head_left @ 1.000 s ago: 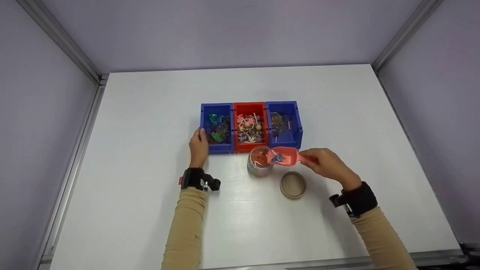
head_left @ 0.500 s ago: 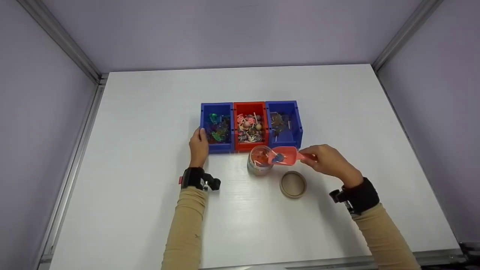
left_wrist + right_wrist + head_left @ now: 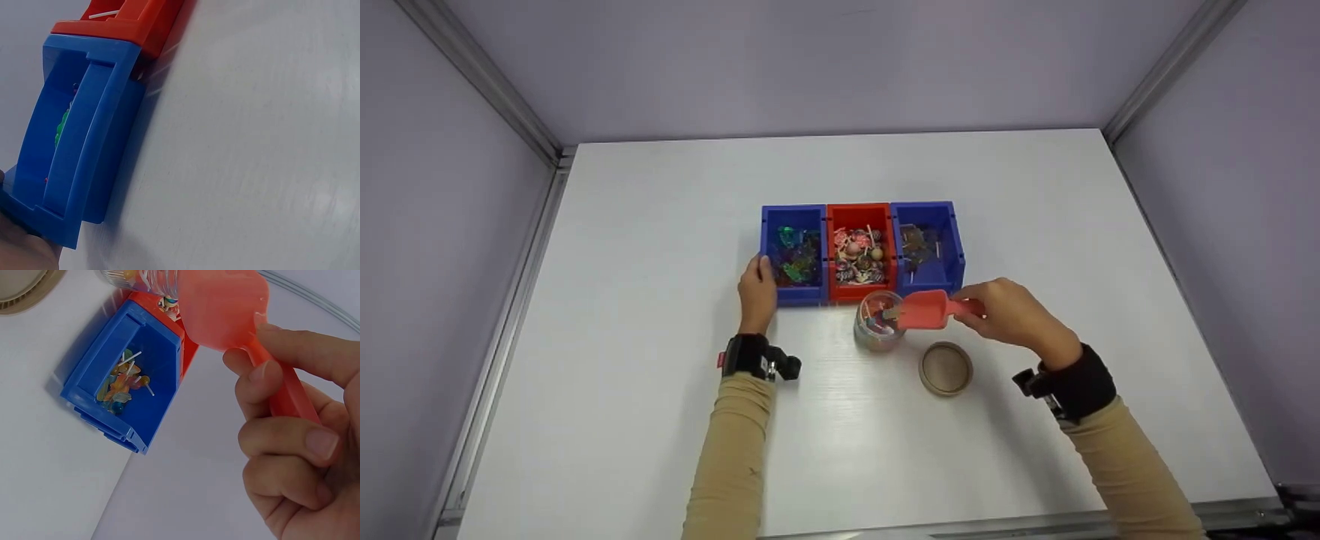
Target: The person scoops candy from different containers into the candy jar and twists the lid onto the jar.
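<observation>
Stretches the right arm [image 3: 1132,480] from the lower right corner of the head view, slanting to the left, with a tan sleeve [image 3: 1102,436] and a black band [image 3: 1080,386] round the wrist. Holds a pink scoop [image 3: 924,310] by the handle in the right grip [image 3: 1009,311], pressing the thumb near the bowl and curling the other fingers toward the palm. Turns the scoop to the left, with the front end just at the right edge of the mouth of a glass jar [image 3: 877,343]; cannot tell about touching. Shows a small blurred piece [image 3: 891,313] at the lip of the scoop, and colourful pieces [image 3: 875,322] inside the jar.

Extends the left arm [image 3: 727,457] almost straight forward, also in tan. Pinches with the left grip [image 3: 757,296] the outer side wall of the left blue bin [image 3: 112,157], with the thumb at the rim and the other fingers along the outside, partly hidden. To the right of this bin, in one touching row, a red bin [image 3: 860,216] with many lollipops [image 3: 861,259], then a right blue bin [image 3: 928,214] with candies on sticks [image 3: 121,382]. On the white worktop [image 3: 645,262], upright before the red bin, the same jar; near to it, at the lower right, a brown round lid [image 3: 946,369].
</observation>
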Motion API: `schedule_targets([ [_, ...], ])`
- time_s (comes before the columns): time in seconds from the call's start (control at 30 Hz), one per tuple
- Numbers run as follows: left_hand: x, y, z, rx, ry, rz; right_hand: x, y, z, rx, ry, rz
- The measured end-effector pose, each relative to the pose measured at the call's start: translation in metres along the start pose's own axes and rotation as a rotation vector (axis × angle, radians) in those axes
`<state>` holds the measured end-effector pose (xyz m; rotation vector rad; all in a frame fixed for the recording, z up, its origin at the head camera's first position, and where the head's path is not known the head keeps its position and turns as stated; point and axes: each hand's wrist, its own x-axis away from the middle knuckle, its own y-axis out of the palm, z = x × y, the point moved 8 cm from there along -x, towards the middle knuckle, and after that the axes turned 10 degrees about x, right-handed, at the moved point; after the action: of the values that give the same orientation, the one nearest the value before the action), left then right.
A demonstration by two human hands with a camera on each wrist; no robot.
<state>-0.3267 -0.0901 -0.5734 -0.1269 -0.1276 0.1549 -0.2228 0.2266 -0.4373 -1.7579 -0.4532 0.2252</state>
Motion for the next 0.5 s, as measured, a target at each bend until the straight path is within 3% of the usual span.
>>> schedule_targets([
  [0.27, -0.0006, 0.0, 0.0002, -0.001, 0.013, -0.001, 0.0018, 0.0016, 0.0031, 0.012, 0.038, -0.027],
  [0.5, -0.0007, 0.0004, -0.0018, -0.003, 0.003, 0.006, 0.0062, 0.0019, 0.0047, 0.005, 0.012, 0.027],
])
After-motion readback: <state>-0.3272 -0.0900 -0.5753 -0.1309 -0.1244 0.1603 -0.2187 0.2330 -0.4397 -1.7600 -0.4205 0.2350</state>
